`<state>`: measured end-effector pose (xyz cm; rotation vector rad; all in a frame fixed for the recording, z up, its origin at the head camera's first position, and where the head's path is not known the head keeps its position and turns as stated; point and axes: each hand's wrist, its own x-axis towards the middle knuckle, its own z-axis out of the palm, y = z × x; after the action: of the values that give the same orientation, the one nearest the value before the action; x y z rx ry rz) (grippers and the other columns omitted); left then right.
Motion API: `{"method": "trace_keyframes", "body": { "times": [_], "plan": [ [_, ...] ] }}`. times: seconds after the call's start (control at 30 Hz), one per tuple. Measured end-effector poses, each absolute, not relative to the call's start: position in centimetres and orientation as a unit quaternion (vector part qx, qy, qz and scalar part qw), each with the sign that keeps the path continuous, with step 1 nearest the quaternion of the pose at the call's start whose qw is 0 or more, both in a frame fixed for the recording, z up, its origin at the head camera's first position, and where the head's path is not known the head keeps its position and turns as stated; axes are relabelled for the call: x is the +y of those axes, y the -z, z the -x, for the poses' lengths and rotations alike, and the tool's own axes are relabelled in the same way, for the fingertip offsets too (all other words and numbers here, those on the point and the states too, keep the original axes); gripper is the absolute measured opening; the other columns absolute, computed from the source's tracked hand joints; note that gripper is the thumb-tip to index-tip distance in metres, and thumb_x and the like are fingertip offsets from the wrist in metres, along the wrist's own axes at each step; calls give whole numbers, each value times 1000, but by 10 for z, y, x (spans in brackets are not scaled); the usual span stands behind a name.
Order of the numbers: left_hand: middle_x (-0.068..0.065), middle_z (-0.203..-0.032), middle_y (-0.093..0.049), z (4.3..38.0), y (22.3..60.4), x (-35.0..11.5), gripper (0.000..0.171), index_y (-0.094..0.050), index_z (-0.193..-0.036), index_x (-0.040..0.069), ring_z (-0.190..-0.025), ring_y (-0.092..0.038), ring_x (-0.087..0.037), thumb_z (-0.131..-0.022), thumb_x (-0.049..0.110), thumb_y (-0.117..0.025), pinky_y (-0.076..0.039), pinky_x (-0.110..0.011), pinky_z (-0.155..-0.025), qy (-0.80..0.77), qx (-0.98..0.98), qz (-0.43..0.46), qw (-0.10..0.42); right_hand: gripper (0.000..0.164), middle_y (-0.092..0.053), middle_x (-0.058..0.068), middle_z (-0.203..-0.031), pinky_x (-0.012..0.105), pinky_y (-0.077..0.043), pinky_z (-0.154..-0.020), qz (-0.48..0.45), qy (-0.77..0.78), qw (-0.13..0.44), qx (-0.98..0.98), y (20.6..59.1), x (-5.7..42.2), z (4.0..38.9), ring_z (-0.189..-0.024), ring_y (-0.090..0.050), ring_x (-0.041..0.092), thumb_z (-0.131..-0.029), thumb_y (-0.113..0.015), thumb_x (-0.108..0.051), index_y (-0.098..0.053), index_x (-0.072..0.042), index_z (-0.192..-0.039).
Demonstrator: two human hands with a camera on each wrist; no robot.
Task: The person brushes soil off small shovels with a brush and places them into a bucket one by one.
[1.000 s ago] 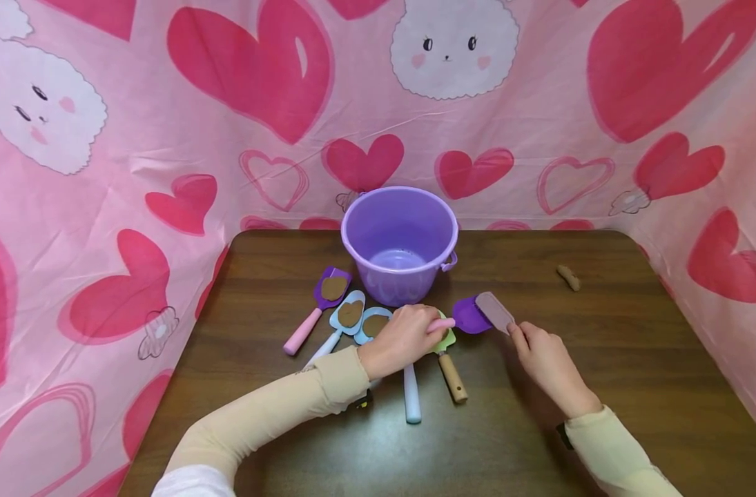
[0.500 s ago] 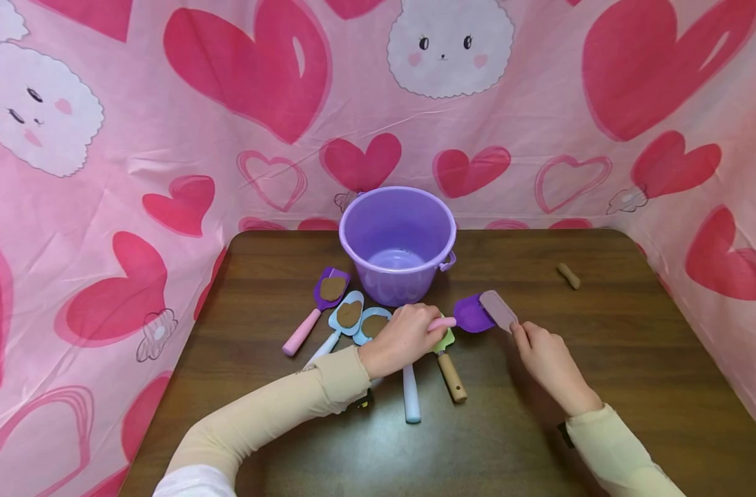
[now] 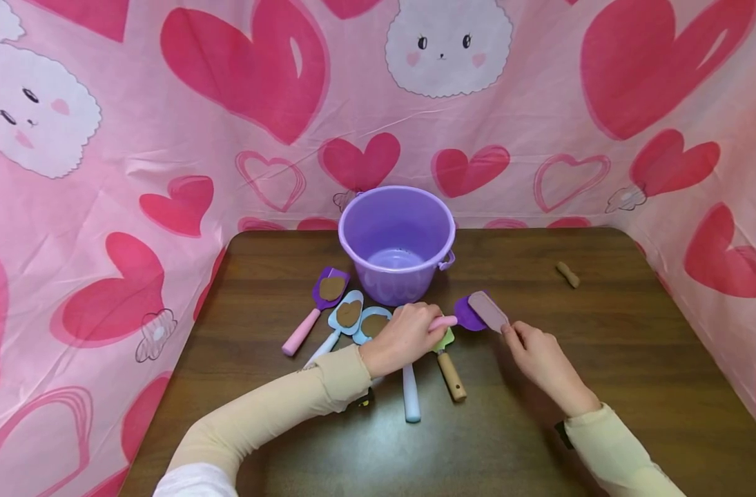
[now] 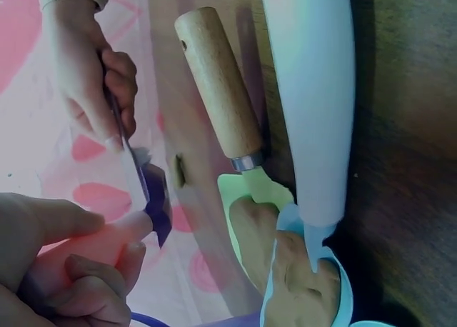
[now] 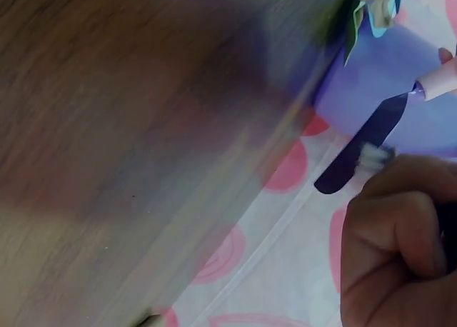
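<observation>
My left hand [image 3: 405, 338] grips the pink handle [image 4: 93, 248] of a toy shovel, its purple blade [image 3: 463, 314] raised to the right. In my right hand [image 3: 547, 359] is a small mauve brush [image 3: 488, 310], pinched by its handle. The brush head lies over the blade, and pale bristles [image 5: 375, 158] face it in the right wrist view. Below my left hand rest a green shovel with a wooden handle [image 3: 451, 378] and a blue-handled shovel [image 3: 411, 393], both bearing brown clay-like material in the left wrist view. My left hand partly hides these blades.
A purple bucket [image 3: 398, 279] stands at the table's back. Left of my hand lie a purple shovel with a pink handle [image 3: 301, 333] and light blue shovels [image 3: 337, 324], with flattened brown pieces on their blades. A brown lump [image 3: 567, 275] lies back right. Heart-printed cloth [image 3: 253, 83] hangs behind.
The brush slides slightly right along the purple blade, then back left over it. My left hand keeps its hold on the shovel with little movement.
</observation>
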<state>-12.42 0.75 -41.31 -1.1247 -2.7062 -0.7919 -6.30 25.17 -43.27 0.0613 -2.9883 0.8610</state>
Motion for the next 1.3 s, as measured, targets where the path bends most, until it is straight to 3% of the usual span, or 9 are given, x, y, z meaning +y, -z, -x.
{"method": "trace_keyframes", "body": {
  "times": [0.33,0.6,0.97,1.3],
  "plan": [
    [8,-62,-49,125,411,5,22,-57,-70,16,-56,-47,-7,-90,25,-59,-41,-20,-53,270,-889,367,43,34,-42,3,-58,31,-32,-46,23,-252,62,-965,429,260,62,-50,-40,18,-100,-39,-26,-51,-6,-76],
    [6,-63,-48,125,410,4,20,-57,-71,14,-56,-47,-8,-89,23,-59,-40,-20,-52,263,-895,357,39,37,-41,0,-60,27,-32,-45,-14,-288,7,-958,431,252,62,-50,-38,14,-100,-39,-35,-51,-9,-76],
    [6,-62,-48,125,411,4,19,-57,-70,15,-55,-47,-7,-87,22,-60,-39,-19,-51,273,-895,352,38,35,-41,4,-58,30,-32,-45,13,-271,58,-961,431,260,62,-49,-39,17,-100,-38,-28,-50,-5,-77],
    [6,-63,-48,125,413,4,17,-57,-71,14,-55,-48,-8,-87,21,-60,-40,-20,-51,268,-895,355,41,34,-39,-2,-61,26,-32,-45,-43,-304,-3,-952,437,248,62,-51,-38,12,-100,-40,-35,-51,-11,-79]
  ]
}}
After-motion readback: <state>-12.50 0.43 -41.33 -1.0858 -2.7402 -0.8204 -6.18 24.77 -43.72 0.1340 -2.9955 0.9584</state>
